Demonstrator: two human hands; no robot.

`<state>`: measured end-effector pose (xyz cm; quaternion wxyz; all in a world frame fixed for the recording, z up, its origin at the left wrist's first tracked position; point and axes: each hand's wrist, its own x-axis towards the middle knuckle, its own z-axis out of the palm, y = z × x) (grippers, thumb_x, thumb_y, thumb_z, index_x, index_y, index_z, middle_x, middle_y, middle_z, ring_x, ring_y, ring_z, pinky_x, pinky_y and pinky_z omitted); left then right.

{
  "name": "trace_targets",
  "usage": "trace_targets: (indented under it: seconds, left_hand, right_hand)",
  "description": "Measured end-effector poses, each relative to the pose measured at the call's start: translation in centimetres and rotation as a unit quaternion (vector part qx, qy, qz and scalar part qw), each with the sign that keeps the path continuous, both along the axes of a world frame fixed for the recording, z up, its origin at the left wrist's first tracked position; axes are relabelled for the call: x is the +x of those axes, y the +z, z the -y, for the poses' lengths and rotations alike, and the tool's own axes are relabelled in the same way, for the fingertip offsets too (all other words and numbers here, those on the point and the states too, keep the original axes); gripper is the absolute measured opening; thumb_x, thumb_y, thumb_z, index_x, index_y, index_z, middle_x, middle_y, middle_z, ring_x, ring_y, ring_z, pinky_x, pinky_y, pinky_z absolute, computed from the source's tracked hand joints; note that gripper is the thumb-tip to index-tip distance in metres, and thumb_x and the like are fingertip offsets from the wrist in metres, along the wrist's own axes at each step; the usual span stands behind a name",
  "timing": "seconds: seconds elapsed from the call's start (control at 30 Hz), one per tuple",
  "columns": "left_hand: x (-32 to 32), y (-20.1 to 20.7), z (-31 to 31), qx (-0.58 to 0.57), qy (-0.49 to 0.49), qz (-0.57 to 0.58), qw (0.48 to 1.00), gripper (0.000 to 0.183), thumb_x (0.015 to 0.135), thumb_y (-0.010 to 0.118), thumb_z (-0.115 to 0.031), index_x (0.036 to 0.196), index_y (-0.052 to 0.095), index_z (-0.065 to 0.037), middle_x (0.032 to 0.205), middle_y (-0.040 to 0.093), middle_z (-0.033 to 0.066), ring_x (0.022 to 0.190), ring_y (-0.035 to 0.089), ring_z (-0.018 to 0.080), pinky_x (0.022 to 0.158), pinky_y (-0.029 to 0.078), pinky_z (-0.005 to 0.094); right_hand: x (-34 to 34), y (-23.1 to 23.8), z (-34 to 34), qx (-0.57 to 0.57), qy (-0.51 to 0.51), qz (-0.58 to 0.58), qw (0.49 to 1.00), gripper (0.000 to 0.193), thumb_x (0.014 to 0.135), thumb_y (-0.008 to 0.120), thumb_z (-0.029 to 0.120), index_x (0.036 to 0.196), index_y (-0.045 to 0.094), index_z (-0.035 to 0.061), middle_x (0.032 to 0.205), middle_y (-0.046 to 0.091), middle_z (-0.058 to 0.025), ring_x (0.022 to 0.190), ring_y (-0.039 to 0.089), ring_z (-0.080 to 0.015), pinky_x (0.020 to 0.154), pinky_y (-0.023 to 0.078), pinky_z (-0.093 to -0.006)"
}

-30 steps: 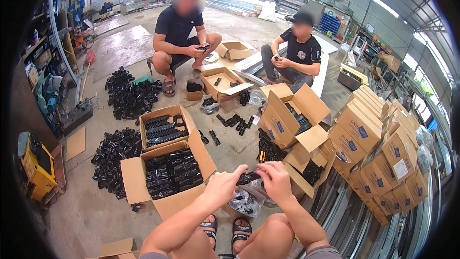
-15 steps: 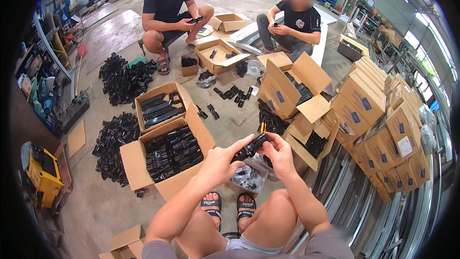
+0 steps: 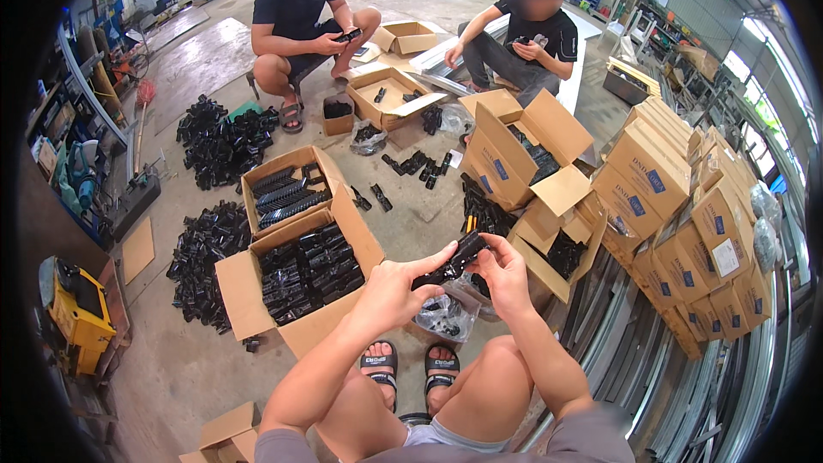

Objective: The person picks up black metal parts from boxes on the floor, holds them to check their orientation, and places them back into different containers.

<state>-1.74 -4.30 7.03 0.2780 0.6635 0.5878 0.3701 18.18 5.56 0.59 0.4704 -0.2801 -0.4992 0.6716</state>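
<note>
A glossy black elongated part (image 3: 457, 262) is held up in front of my knees, tilted with its right end higher. My left hand (image 3: 401, 288) is closed around its lower left end, thumb and forefinger on either side. At the upper right end, the fingers of my right hand (image 3: 502, 273) pinch it. Below it on the floor lies a clear plastic bag (image 3: 447, 315) with small black pieces. Left of my hands stands an open carton (image 3: 369, 227) filled with rows of similar black parts (image 3: 310, 270). Just beyond the held part, a small orange-yellow item (image 3: 471, 223) shows.
Heaps of black parts (image 3: 210, 244) lie at the left. Two people sit across from me, one in a navy shirt (image 3: 296, 9), one in a black shirt (image 3: 549, 34). Open cartons (image 3: 561, 244) and stacked closed cartons (image 3: 639, 171) stand right, beside long metal profiles (image 3: 617, 351).
The black part has turned slightly between my hands and shows more of its length. The person at the right has parted their hands, one now lowered by the knee.
</note>
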Motion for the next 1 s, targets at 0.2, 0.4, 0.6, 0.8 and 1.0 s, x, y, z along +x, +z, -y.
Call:
trace_targets:
  seconds: [0.2, 0.4, 0.6, 0.8, 1.0]
  left_hand:
    - [-0.3, -0.5, -0.1, -0.022, -0.009, 0.023, 0.999, 0.075, 0.077, 0.079, -0.01, 0.143, 0.052, -0.033, 0.101, 0.069, 0.0194, 0.058, 0.053, 0.0196, 0.067, 0.051, 0.0305]
    - [-0.1, 0.0, -0.3, -0.085, -0.018, -0.007, 0.996, 0.075, 0.077, 0.08, -0.01, 0.143, 0.052, -0.033, 0.111, 0.067, 0.0187, 0.066, 0.061, 0.0207, 0.073, 0.052, 0.031]
    - [-0.1, -0.6, -0.4, -0.083, -0.016, 0.008, 0.996, 0.075, 0.077, 0.08, -0.011, 0.143, 0.052, -0.032, 0.116, 0.068, 0.0155, 0.078, 0.069, 0.0157, 0.078, 0.052, 0.0313]
    - [-0.3, -0.6, -0.3, -0.096, -0.053, 0.046, 0.993, 0.075, 0.079, 0.078, -0.007, 0.145, 0.051, -0.03, 0.126, 0.066, 0.0133, 0.109, 0.063, 0.0071, 0.091, 0.05, 0.0291]
    - [-0.3, -1.8, -0.5, -0.105, -0.057, 0.043, 0.992, 0.083, 0.079, 0.079, -0.006, 0.147, 0.045, -0.039, 0.103, 0.075, 0.0083, 0.076, 0.05, 0.0035, 0.075, 0.05, 0.0287]
  right_hand:
    - [0.1, -0.2, 0.0, 0.012, 0.006, 0.033, 0.999, 0.036, 0.098, 0.065, 0.02, 0.125, 0.056, -0.002, 0.111, 0.067, -0.0082, 0.096, 0.066, -0.0156, 0.086, 0.057, -0.0348]
    - [0.0, 0.1, 0.4, 0.027, -0.006, 0.056, 0.998, 0.035, 0.098, 0.065, 0.018, 0.125, 0.056, -0.0028, 0.108, 0.067, -0.0077, 0.094, 0.066, -0.0143, 0.084, 0.058, -0.0318]
    - [0.1, -0.1, 0.2, 0.022, 0.002, 0.041, 0.999, 0.034, 0.099, 0.063, 0.016, 0.126, 0.055, -0.0026, 0.109, 0.066, -0.0081, 0.095, 0.065, -0.0146, 0.084, 0.057, -0.0321]
    - [0.1, -0.1, 0.3, -0.012, -0.023, 0.036, 0.999, 0.032, 0.096, 0.066, 0.011, 0.124, 0.057, -0.004, 0.106, 0.067, -0.0082, 0.093, 0.066, -0.0157, 0.084, 0.059, -0.0339]
    - [-0.3, 0.0, 0.4, -0.013, -0.014, 0.053, 0.998, 0.031, 0.097, 0.066, 0.015, 0.121, 0.058, -0.0036, 0.106, 0.068, -0.0081, 0.092, 0.066, -0.0141, 0.081, 0.057, -0.0308]
